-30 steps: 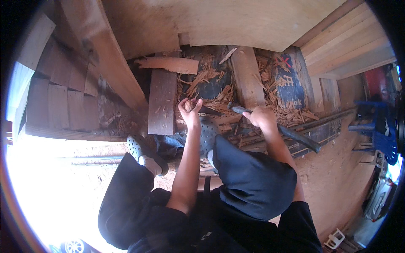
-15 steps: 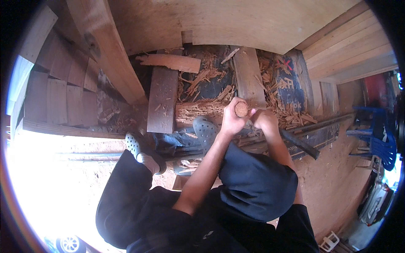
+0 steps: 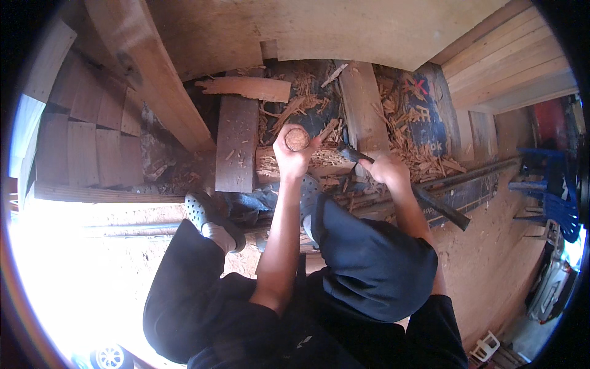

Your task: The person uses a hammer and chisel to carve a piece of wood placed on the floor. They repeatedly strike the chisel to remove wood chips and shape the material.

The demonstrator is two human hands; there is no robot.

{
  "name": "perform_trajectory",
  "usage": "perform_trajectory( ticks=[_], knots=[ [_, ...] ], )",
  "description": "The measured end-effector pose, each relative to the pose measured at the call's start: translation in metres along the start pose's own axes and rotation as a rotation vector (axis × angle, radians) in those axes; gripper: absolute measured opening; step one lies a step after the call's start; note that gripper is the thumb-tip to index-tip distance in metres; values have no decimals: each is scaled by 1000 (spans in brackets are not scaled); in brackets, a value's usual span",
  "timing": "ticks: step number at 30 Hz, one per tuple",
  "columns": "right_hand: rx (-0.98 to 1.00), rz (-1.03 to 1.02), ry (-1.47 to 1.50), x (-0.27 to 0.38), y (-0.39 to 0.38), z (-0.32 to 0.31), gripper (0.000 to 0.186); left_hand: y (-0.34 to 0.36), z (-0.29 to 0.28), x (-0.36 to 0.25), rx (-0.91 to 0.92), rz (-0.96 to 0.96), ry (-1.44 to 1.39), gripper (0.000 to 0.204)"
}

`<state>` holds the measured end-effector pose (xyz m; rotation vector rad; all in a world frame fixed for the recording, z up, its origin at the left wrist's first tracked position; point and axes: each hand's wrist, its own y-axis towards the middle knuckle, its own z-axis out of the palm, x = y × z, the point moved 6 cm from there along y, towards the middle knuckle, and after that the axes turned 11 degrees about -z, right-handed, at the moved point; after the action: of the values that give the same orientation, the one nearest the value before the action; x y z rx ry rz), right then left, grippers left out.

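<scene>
My left hand (image 3: 292, 154) is wrapped round an upright round wooden handle (image 3: 297, 139), whose pale, worn butt end faces up; its lower end is hidden. It sits over a rough, gouged wooden board (image 3: 319, 158) strewn with splinters. To the right, my right hand (image 3: 387, 170) grips a dark bar (image 3: 444, 210). One end of the bar points toward my left hand, and the other slopes down to the right past my wrist. The two hands are apart. One grey clog (image 3: 309, 195) is just below my left hand, partly hidden by my leg.
Wood chips (image 3: 424, 161) lie around the boards. A dark plank (image 3: 235, 147) and a paler plank (image 3: 362, 104) flank the gouged board. A thick beam (image 3: 153, 67) leans at the left, with stacked wood blocks (image 3: 83, 147) beyond it. Blue plastic chairs (image 3: 550, 197) stand far right.
My left hand has moved left and slightly away from me with the handle, separating from my right hand. The dark bar's near-hand end now shows between them.
</scene>
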<state>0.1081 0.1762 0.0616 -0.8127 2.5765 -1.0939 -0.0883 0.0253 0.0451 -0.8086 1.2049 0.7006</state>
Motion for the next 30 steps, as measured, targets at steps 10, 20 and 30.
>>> perform_trajectory(
  ticks=[10,20,30],
  knots=[
    [2,24,36,7,-14,-9,63,-1,1,-2,18,-25,-22,27],
    [-32,-18,36,8,-13,-8,64,4,-5,-11,24,-45,-3,28],
    [54,32,20,7,-15,-6,64,4,-3,3,67,-80,26,29]
  ],
)
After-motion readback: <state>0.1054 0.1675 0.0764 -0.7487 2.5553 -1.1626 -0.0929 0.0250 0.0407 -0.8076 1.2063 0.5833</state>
